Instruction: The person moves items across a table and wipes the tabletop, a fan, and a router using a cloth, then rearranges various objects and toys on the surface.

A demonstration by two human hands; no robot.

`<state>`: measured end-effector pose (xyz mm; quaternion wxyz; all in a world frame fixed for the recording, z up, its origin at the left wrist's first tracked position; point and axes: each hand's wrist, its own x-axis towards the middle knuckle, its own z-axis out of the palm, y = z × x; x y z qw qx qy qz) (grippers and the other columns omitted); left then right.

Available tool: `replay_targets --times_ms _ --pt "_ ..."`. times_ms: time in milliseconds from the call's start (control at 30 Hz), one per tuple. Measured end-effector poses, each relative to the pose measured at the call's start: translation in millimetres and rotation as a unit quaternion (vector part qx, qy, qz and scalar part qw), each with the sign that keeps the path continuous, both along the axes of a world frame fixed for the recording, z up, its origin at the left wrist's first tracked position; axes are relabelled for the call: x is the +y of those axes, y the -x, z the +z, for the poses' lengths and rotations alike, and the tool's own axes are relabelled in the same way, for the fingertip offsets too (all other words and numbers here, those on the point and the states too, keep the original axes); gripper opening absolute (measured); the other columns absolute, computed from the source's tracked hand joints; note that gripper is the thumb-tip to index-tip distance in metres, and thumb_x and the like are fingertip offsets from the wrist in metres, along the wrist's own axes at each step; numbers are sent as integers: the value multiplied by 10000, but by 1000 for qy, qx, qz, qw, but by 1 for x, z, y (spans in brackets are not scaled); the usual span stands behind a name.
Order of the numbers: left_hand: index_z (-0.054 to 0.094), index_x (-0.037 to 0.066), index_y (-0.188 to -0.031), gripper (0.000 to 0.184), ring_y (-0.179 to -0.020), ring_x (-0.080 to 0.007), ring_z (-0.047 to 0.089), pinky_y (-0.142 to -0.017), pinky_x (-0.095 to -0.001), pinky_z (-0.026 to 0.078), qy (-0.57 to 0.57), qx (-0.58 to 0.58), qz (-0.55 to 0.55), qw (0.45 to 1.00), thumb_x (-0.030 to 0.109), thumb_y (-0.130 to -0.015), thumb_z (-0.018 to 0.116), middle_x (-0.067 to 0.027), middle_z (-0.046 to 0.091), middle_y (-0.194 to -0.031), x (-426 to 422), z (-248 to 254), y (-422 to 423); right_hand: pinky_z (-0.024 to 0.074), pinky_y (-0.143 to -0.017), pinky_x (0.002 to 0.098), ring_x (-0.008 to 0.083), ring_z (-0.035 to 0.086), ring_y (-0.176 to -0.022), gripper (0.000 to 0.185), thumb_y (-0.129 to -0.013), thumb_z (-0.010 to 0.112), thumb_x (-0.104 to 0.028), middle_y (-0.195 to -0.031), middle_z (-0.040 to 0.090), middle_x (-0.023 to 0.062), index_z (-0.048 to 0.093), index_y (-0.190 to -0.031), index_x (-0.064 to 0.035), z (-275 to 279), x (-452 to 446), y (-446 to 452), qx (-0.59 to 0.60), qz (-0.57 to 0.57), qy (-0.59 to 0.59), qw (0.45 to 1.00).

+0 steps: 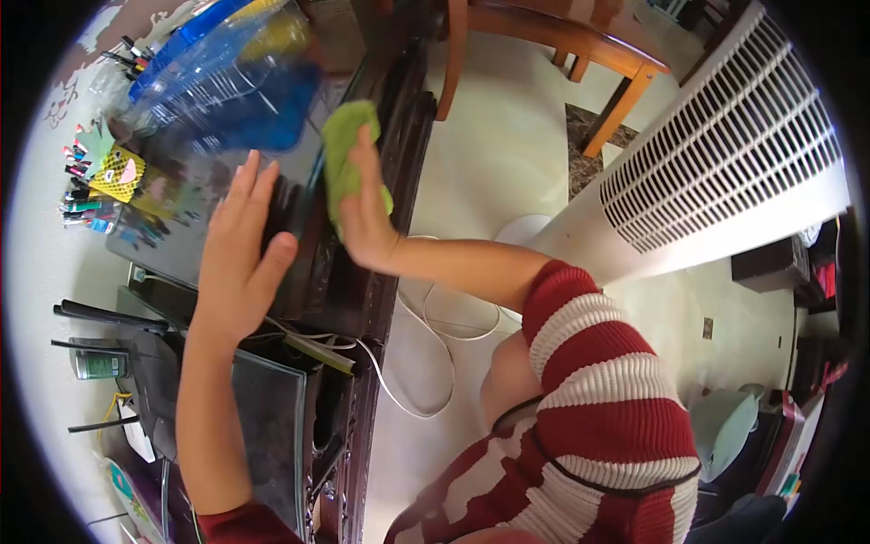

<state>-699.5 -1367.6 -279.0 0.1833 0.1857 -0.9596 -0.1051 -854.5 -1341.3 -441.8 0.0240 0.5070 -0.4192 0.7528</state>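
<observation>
We lay our right hand (370,227), fingers extended, along the green cloth (341,150) at the table's (349,292) long edge, seemingly to spread pressure, while our left hand (237,258), fingers slightly apart, braces over the dark top, perhaps for balance.

The soft cloth (347,159) under my right hand (367,218) is plain lime green. My ribbed knit sleeve (607,349) is striped dark red and cream. Beyond my left hand (237,240), the clear plastic container (217,91) shows blue and yellow; left of that hand, the square mesh pen holder (118,172) is yellow with pink. Right of both hands, the tall slatted appliance (580,222) is white.
</observation>
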Motion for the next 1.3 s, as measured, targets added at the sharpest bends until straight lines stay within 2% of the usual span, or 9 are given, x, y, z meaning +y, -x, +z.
replay_targets --times_ms 100,333,467,600,733,933,1033,1133,1300 --pt "372 68 -1391 653 -1371 -352 248 -1085 -511 178 19 -55 -1 998 466 -882 467 -156 283 -1480 1 10 1 151 -1125 363 314 188 -1383 547 -951 360 -145 -1511 148 191 162 -1434 15 21 -61 59 -217 -66 -82 971" --pt "414 45 -1360 690 -1364 -355 261 -1090 -455 194 -2 -86 30 996 562 -907 354 -145 332 -1457 -5 13 8 429 -854 450 422 537 -979 276 -927 439 -195 -1039 569 254 533 -1069 22 -57 -170 225 -181 -284 -241 910" --pt "437 83 -1352 616 -1359 -340 278 -1085 -472 204 2 -57 19 998 489 -889 435 -123 352 -1451 -2 15 11 414 -942 430 420 522 -1066 346 -853 528 -129 -1119 563 270 530 -1153 44 -85 -106 163 -42 -322 -242 915" --pt "429 76 -1360 564 -1370 -328 260 -1095 -445 187 8 -51 5 999 412 -908 446 -121 354 -1453 2 17 5 450 -864 402 345 567 -987 271 -810 615 -166 -1043 597 200 619 -1037 -19 -69 51 87 44 -23 -339 940" --pt "462 108 -1340 565 -1380 -305 246 -1104 -494 149 -58 -26 16 998 424 -875 521 -107 349 -1458 -3 9 -1 412 -592 354 178 463 -607 511 -912 494 -449 -626 525 138 598 -741 21 -25 221 82 6 124 -570 812" --pt "648 14 -966 389 -1006 -346 576 -855 -444 437 43 150 -63 986 204 -641 746 -153 614 -1101 78 20 64 431 -905 385 296 583 -988 386 -835 585 -343 -1037 650 182 672 -1000 -4 45 414 140 21 25 -848 528" --pt "409 -3 -1318 722 -1206 -355 461 -1029 -398 356 -205 88 -210 952 274 -730 725 -220 465 -1314 167 12 111 480 -832 355 258 594 -992 455 -794 589 -110 -1030 638 197 522 -1237 -34 109 452 209 -118 -169 -787 582" --pt "91 -24 -1424 1009 -1344 -413 237 -1101 -421 247 -364 169 -231 886 310 -721 734 -293 208 -1444 227 -30 171 489 -831 313 230 566 -1072 706 -765 597 -20 -1239 524 216 300 -1405 -33 129 468 319 -85 -63 -638 762" --pt "-191 22 -1407 1298 -1352 -516 -66 -1096 -555 156 -500 87 -101 856 398 -648 792 -316 -122 -1462 270 -50 213 277 -1079 398 282 355 -1290 917 -651 788 -447 -1426 365 118 366 -1385 -94 168 401 331 190 -89 -780 589"
